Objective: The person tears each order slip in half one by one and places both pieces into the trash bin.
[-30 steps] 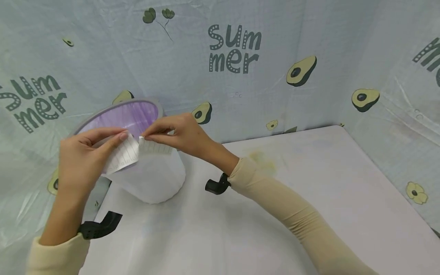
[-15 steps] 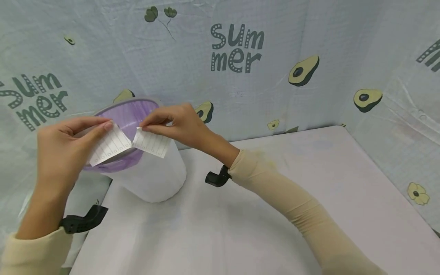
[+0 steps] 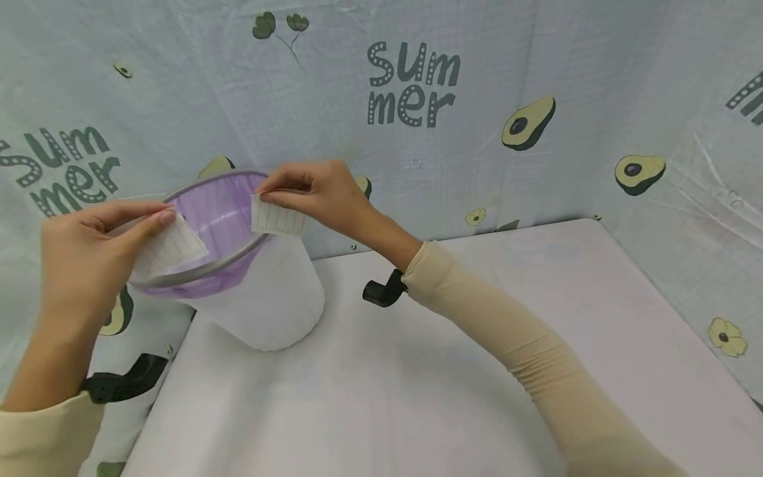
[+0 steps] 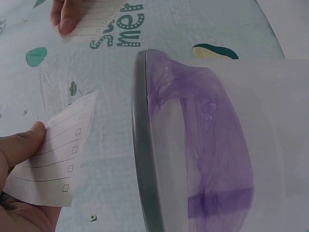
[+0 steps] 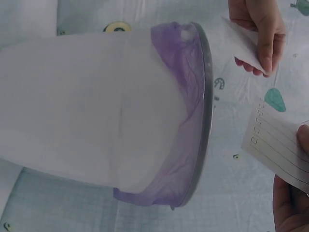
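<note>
My left hand [image 3: 89,258] pinches a piece of lined white paper [image 3: 175,244] between thumb and fingers, over the left side of a white bin [image 3: 271,298]. Another lined piece [image 3: 277,218] is pinched in my right hand [image 3: 330,195] at the bin's right rim. The two pieces hang apart. Small checkbox squares run along one edge of the left piece [image 4: 53,152] in the left wrist view, and of the right piece [image 5: 275,145] in the right wrist view. A purple bag [image 3: 217,205] lines the bin and folds over outside, under a grey ring [image 3: 208,268].
The bin stands at the back left of a white table [image 3: 417,371]. Behind it hangs a pale curtain [image 3: 405,159] printed with avocados and lettering. Each wrist wears a black camera mount [image 3: 125,381].
The paper, joined at a narrow point half a second ago, is now in two separate pieces. My left hand has moved left, and my right hand has risen slightly.
</note>
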Tool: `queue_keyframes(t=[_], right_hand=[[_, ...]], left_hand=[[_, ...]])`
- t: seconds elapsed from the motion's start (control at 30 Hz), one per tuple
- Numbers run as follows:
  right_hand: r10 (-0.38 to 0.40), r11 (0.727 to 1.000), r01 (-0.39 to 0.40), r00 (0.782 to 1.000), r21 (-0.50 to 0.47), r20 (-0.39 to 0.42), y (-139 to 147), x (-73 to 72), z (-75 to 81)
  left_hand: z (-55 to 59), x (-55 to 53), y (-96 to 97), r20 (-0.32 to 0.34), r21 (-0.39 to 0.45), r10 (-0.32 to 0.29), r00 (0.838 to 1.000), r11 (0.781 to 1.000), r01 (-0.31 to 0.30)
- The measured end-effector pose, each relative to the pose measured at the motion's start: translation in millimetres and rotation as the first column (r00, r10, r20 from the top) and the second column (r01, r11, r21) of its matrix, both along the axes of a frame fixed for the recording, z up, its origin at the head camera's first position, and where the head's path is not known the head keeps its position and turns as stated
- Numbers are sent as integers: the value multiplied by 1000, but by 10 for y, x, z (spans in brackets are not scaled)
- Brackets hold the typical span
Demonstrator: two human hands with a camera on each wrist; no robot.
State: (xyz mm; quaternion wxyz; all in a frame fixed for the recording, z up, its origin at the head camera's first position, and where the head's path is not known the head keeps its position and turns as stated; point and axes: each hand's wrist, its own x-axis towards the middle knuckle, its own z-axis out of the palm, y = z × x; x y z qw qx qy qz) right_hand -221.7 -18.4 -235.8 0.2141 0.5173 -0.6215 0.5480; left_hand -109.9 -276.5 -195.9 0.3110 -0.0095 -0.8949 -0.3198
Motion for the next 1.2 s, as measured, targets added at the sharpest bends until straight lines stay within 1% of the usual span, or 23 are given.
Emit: queue_keyframes(t=[0.07,0.2,0.33,0.47,0.53,0.63,0.7,0.77,0.9,1.0,1.07,1.13,1.2], right_hand=[[-25,1000,25,1000,12,18,31,-29,27],[-72,995,69,997,72,36,34,-71,82],[-102,985,104,995,140,-20,-33,-117,126],[-108,967,122,991,223,-75,-155,-169,189],[-117,953,135,990,272,-82,-214,-190,234],[-136,929,160,986,334,-95,-276,-217,297],[-150,914,182,982,362,-113,-302,-236,329],[-154,905,194,979,378,-134,-329,-256,351],[-166,885,205,978,419,-128,-396,-278,400],[-178,849,207,978,486,-106,-468,-278,456],[-179,818,216,976,533,-122,-521,-284,490],[-193,771,234,972,592,-133,-570,-291,525],[-206,730,262,965,631,-163,-614,-310,544]], left_hand=[[24,14,-30,19,4,3,1000,1000,-3],[62,19,-32,26,-9,-6,1000,1000,6],[94,-15,-22,34,-36,0,999,999,1],[115,-56,-23,95,-89,17,995,996,-8],[123,-79,-24,121,-116,12,993,993,2],[131,-116,-24,144,-178,11,989,984,15],[140,-145,-24,147,-227,11,989,974,23],[153,-169,-31,152,-274,13,988,961,29],[188,-213,-63,165,-340,17,986,940,41],[212,-250,-92,182,-364,11,983,930,57],[229,-287,-108,196,-378,2,981,923,73],[246,-334,-119,222,-375,-6,975,922,91],[258,-386,-120,258,-367,-10,966,924,108]])
